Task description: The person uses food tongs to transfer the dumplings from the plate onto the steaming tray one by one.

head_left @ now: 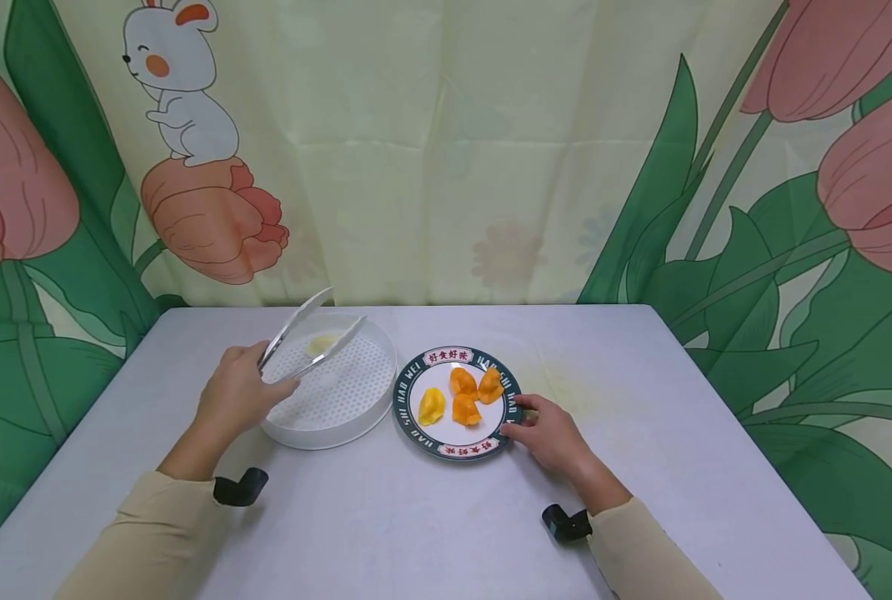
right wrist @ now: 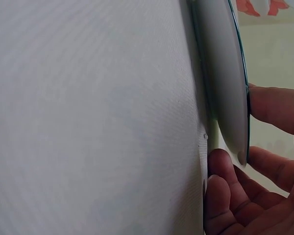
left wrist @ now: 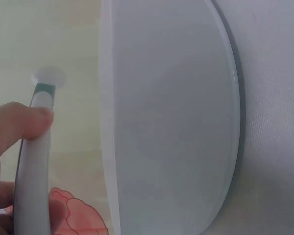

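Left hand (head_left: pixel 239 387), left of centre in the frame: thumb and fingers grip a pair of metal tongs (head_left: pixel 290 327). Tong arms spread wide, nothing pinched between them. They extend above a round white tray (head_left: pixel 326 437) with a perforated base; a pale yellow piece (head_left: pixel 322 344) lies in its upper part, seen between the arms. Right hand (head_left: pixel 554 437), right of centre, lower half: thumb and finger hold the right rim of a green-edged plate (head_left: pixel 408 417). Lower fingers curl close to the plate's edge in the right wrist view; contact beneath it is hard to judge. On the plate: a yellow dumpling (head_left: pixel 432 406) at left, three orange dumplings (head_left: pixel 465 410) clustered to its right. Plate stands just beside the tray, mid-frame, both on a white table (head_left: pixel 386 533).
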Motion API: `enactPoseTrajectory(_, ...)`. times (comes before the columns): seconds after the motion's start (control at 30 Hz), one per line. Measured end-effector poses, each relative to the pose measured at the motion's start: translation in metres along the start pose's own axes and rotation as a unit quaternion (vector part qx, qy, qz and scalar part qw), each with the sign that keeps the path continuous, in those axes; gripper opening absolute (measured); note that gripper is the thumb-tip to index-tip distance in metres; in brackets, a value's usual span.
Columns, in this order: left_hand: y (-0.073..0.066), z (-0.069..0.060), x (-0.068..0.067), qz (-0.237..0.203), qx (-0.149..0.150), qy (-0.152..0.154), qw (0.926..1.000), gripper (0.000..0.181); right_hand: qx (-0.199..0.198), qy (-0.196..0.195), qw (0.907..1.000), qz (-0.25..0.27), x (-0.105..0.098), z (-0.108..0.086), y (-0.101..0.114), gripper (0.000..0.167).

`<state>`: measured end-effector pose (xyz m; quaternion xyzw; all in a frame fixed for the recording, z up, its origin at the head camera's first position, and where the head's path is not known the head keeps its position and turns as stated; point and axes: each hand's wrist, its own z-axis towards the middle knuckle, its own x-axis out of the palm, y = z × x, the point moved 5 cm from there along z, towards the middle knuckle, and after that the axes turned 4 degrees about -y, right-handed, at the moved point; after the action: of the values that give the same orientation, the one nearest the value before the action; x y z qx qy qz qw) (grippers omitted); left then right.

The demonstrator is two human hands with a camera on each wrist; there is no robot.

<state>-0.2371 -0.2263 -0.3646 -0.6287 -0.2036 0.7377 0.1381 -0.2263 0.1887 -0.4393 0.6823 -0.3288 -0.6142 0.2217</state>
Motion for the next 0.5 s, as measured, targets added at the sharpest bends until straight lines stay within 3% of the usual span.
enactPoseTrajectory(0.2,-0.007,-0.002,-0.002,0.016,0.024,-0.019,0.9994,0.079,0.0,-0.001,1.0,-0.002,0.0,0.0,0.0,0.064)
enactPoseTrajectory(0.5,-0.027,-0.011,-0.005,0.034,0.071,-0.023,0.9967,0.075,-0.001,0.001,1.0,0.001,0.0,0.001,0.0,0.064)
